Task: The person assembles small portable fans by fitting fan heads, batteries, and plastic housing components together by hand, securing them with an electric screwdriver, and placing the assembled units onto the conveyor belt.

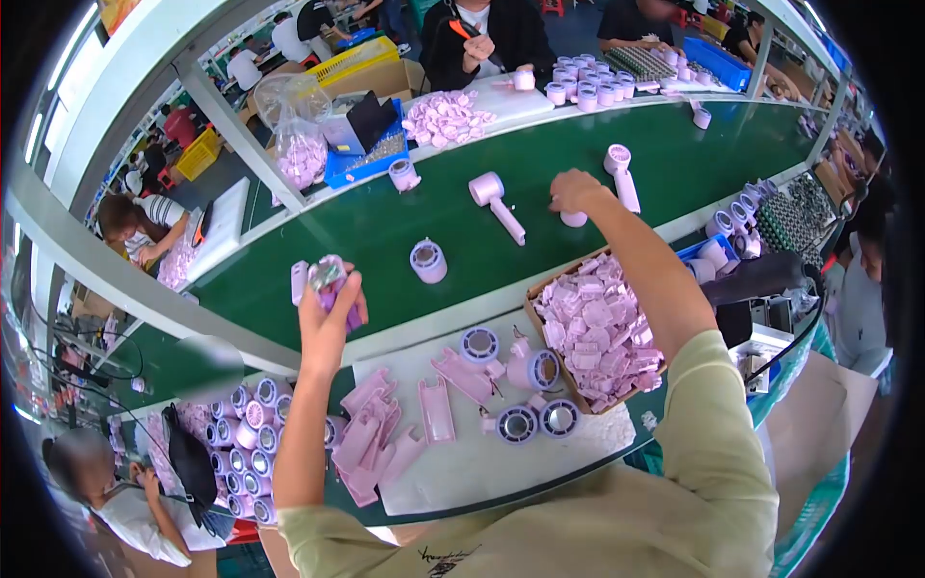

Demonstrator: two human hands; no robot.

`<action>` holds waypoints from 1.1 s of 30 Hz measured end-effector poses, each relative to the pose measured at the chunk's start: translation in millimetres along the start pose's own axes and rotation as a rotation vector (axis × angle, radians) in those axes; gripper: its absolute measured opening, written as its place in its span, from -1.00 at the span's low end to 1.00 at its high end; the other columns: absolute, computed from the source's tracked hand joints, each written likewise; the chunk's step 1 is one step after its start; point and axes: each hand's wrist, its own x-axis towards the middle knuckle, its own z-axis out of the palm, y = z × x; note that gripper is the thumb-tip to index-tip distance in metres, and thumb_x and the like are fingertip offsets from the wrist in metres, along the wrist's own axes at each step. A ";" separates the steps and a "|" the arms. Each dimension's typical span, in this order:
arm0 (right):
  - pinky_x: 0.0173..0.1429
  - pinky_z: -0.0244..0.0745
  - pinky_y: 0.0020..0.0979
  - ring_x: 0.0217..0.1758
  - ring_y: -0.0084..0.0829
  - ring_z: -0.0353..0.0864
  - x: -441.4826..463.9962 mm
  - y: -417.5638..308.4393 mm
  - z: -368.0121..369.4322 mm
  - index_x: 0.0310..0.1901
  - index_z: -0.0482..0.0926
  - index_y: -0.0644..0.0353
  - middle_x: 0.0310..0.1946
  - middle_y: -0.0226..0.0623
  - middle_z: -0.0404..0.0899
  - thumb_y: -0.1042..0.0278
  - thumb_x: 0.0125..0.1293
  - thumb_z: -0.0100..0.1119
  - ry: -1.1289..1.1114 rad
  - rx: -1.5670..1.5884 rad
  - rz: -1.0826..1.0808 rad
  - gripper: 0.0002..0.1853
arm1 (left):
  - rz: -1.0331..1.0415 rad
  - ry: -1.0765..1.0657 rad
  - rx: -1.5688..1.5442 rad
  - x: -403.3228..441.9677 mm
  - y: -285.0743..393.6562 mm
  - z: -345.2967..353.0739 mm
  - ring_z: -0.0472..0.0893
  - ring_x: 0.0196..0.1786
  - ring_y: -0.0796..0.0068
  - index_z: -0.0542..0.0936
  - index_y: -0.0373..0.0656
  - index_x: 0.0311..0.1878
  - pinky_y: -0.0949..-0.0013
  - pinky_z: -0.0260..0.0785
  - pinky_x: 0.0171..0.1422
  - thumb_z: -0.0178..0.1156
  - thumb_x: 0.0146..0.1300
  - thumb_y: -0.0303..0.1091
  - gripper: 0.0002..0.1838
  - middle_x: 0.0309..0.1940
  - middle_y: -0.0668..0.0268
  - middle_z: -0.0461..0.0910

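My left hand (pixel 330 308) is wrapped round a pink-purple part (pixel 330 274) with a shiny face, over the near side of the green belt (pixel 376 226). Out over the belt, my right hand (pixel 576 193) has its fingers closed on a round pink part (pixel 573 219), which shows just below them. Between my hands, a pink handheld fan (pixel 497 205) and a round fan head (pixel 428 261) lie on the belt. Another handheld fan (pixel 622 177) is just right of my right hand.
A box of pink pieces (pixel 597 332) stands under my right forearm. Fan heads and shells (pixel 436 409) lie on the white work surface (pixel 462 482). A grey metal post (pixel 236 125) rises at the left. A co-worker (pixel 482 43) sits across the belt.
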 end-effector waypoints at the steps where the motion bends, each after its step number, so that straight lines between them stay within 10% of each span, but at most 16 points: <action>1: 0.20 0.53 -0.19 0.19 -0.14 0.58 19.1 9.3 17.8 -0.03 0.66 0.14 0.07 -0.15 0.61 0.22 0.23 0.25 0.122 0.031 0.080 -0.69 | -0.062 0.007 -0.145 -23.6 9.2 0.0 0.41 -0.55 0.59 0.42 -0.25 0.02 0.49 0.25 -0.45 0.16 0.37 -0.37 -0.75 -0.54 0.37 0.42; 4: 0.18 0.54 -0.15 0.17 -0.13 0.59 -12.4 8.9 11.4 0.00 0.65 0.10 0.09 -0.19 0.60 0.29 0.23 0.22 0.213 0.147 0.225 -0.70 | -0.080 -0.053 -0.331 -86.8 34.1 7.6 0.42 -0.49 0.50 0.39 -0.30 0.03 0.40 0.27 -0.38 0.16 0.38 -0.11 -0.58 -0.52 0.32 0.39; 7: 0.17 0.55 -0.17 0.11 -0.12 0.62 -10.0 29.8 10.4 0.00 0.66 0.05 0.05 -0.20 0.62 0.21 0.12 0.32 0.198 0.064 0.114 -0.62 | -0.156 -0.196 -0.755 -126.6 44.6 29.1 0.42 -0.40 0.36 0.41 -0.32 -0.05 0.32 0.25 -0.29 -0.33 0.17 0.62 -0.01 -0.50 0.25 0.40; 16: 0.05 0.49 -0.24 -0.06 -0.11 0.59 -114.4 -4.2 -5.7 0.06 0.63 0.02 -0.09 -0.11 0.58 0.21 0.12 0.37 0.843 0.382 -0.425 -0.58 | -0.502 -0.363 -0.812 -204.8 33.1 107.6 0.35 -0.48 0.41 0.43 -0.22 0.00 0.34 0.18 -0.33 -0.19 0.41 0.25 -0.38 -0.46 0.27 0.36; 18: 0.03 0.48 -0.25 -0.06 -0.14 0.58 -184.6 -40.4 -23.4 0.04 0.64 0.05 -0.06 -0.13 0.57 0.25 0.13 0.36 0.959 0.459 -0.613 -0.60 | -0.511 -0.475 -0.903 -211.2 24.7 117.8 0.39 -0.46 0.45 0.40 -0.23 0.09 0.36 0.23 -0.33 0.13 0.31 -0.10 -0.56 -0.40 0.29 0.39; 21: 0.02 0.51 -0.26 -0.11 -0.14 0.61 -282.2 -68.1 -32.8 0.05 0.61 0.07 -0.08 -0.14 0.57 0.42 0.08 0.36 0.822 0.555 -0.836 -0.57 | -0.567 -0.540 -0.938 -221.2 23.4 128.8 0.46 -0.42 0.46 0.39 -0.26 0.15 0.35 0.30 -0.31 0.30 0.09 -0.51 -0.48 -0.29 0.27 0.46; 33: 0.13 0.51 -0.17 0.11 -0.08 0.53 -372.7 -64.0 -2.0 0.07 0.50 0.18 0.07 -0.19 0.54 0.55 -0.12 0.40 0.447 0.363 -1.015 -0.41 | -0.627 -0.703 -0.850 -233.6 14.7 118.7 0.51 -0.40 0.54 0.33 -0.18 0.27 0.44 0.35 -0.36 0.34 -0.09 -0.59 -0.24 -0.17 0.30 0.45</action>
